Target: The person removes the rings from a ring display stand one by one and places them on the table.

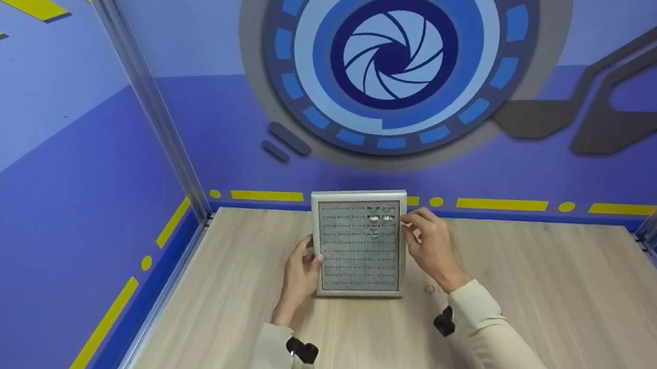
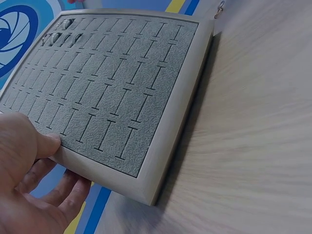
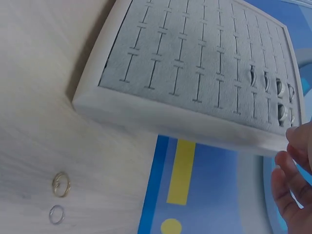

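Observation:
A ring display tray (image 1: 361, 247) with a pale frame and a grey slotted pad stands tilted up on the table. My left hand (image 1: 301, 274) grips its left edge, thumb on the front rim and fingers behind, as the left wrist view (image 2: 29, 175) also shows. Several rings (image 3: 280, 88) sit in slots near the tray's upper right corner. At that side, my right hand (image 1: 430, 241) has its fingertips at the rim, beside the corner ring (image 3: 292, 117). Its other fingers are loosely bent, and no ring shows between them.
On the wooden table (image 1: 534, 286), a gold ring (image 3: 61, 185) and a silver ring (image 3: 57, 214) lie right of the tray. Behind the tray rises a blue patterned wall (image 1: 204, 114), with a metal post (image 1: 152, 98) at the left corner.

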`<move>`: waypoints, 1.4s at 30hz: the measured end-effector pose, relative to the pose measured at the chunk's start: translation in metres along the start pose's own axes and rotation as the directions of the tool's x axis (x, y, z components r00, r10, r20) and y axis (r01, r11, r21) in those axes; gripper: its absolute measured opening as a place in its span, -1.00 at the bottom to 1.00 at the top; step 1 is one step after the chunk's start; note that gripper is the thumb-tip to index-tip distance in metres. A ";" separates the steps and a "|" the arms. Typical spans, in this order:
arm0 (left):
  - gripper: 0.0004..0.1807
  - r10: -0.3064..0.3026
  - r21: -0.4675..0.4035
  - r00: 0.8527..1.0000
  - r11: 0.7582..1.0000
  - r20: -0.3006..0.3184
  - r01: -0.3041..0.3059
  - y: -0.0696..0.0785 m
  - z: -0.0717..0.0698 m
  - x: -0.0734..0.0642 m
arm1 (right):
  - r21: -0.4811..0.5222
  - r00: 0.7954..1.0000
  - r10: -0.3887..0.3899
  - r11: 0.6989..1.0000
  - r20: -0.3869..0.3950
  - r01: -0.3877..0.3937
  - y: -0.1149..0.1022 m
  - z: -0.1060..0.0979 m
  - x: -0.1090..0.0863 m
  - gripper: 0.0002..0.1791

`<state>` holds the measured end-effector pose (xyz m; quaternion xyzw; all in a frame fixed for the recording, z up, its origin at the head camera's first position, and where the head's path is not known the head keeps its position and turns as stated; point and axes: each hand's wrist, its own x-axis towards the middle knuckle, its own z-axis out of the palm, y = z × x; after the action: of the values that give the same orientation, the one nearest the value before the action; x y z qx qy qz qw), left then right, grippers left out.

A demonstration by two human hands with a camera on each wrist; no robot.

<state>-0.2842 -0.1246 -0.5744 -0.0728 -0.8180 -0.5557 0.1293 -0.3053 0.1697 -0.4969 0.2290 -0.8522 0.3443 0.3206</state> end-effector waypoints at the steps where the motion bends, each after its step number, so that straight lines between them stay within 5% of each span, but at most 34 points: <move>1: -0.45 0.004 0.001 1.000 1.000 0.001 -0.004 0.000 0.000 0.000 | 0.005 1.000 -0.005 1.000 -0.003 0.006 -0.002 0.003 0.002 -0.82; 7: -0.44 0.011 -0.012 1.000 1.000 -0.004 -0.011 -0.001 -0.001 -0.001 | 0.016 0.999 -0.032 0.999 -0.020 0.032 -0.010 0.016 0.010 -0.85; 25: -0.47 0.046 -0.003 0.999 0.999 0.004 -0.046 0.004 0.003 0.003 | -0.047 0.998 0.049 0.998 -0.028 -0.051 -0.013 0.025 0.016 -0.81; 42: -0.44 0.001 -0.005 1.000 1.000 -0.013 -0.001 0.003 0.000 0.002 | -0.038 1.000 0.012 0.999 -0.010 -0.013 -0.011 0.029 0.017 -0.88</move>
<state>-0.2849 -0.1241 -0.5715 -0.0700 -0.8158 -0.5582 0.1345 -0.3216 0.1377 -0.4963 0.2158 -0.8583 0.3312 0.3271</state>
